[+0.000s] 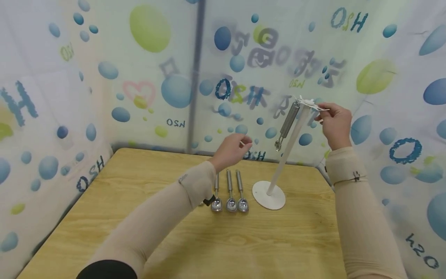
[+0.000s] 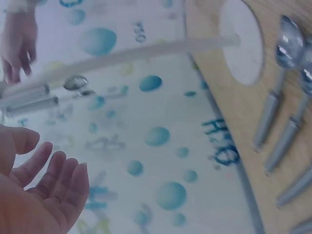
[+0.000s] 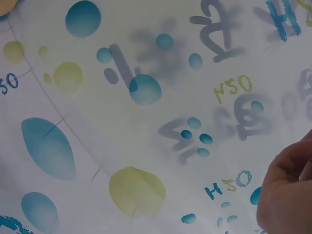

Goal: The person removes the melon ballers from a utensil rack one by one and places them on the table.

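Observation:
In the head view a white stand [image 1: 290, 143] with a round base rises from the table, with small white hooks [image 1: 307, 102] at its top. A metal ice cream scoop [image 1: 289, 122] hangs from a hook on the left. My right hand [image 1: 336, 122] pinches a hook tip on the right side. My left hand [image 1: 232, 150] hovers left of the post, holding nothing; its fingers curve loosely in the left wrist view. There, two hanging handles [image 2: 31, 106] show near the post. Only part of my right hand [image 3: 287, 190] enters the right wrist view.
Several more metal scoops [image 1: 231, 204] lie in a row on the wooden table [image 1: 278, 240], left of the stand's base; my left sleeve partly hides one. A patterned curtain [image 1: 156, 77] closes off the back and sides.

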Demonstrator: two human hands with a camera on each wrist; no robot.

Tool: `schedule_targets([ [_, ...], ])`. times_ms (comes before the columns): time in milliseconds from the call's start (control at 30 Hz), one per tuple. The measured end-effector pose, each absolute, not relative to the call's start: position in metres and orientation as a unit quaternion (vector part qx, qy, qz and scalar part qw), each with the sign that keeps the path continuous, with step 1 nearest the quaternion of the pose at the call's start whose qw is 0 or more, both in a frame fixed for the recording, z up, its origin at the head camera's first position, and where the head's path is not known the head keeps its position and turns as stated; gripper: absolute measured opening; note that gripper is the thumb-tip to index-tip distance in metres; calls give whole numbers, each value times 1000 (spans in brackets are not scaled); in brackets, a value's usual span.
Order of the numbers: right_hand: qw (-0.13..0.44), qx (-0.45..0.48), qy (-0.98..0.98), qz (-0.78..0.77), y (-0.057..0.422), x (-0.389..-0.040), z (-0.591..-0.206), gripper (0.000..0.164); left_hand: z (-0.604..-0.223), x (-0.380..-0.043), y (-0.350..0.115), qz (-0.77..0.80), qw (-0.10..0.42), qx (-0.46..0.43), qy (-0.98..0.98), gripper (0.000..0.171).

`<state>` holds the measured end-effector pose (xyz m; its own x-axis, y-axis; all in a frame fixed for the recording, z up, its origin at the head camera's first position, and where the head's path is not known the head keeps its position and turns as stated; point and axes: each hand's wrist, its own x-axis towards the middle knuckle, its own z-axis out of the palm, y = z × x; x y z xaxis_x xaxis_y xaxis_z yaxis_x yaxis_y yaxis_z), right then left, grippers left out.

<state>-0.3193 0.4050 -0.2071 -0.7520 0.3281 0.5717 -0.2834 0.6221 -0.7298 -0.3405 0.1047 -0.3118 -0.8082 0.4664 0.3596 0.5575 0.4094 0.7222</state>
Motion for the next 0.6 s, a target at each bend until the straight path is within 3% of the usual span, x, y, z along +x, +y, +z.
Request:
schedule_targets([
  [167,334,19,-807,487,411,-327,-209,26,-295,-331,133,-467,65,-347,-811,24],
  [600,255,82,-743,614,413,-342,-208,22,-287,-344,166,-518,72,-318,-791,30],
])
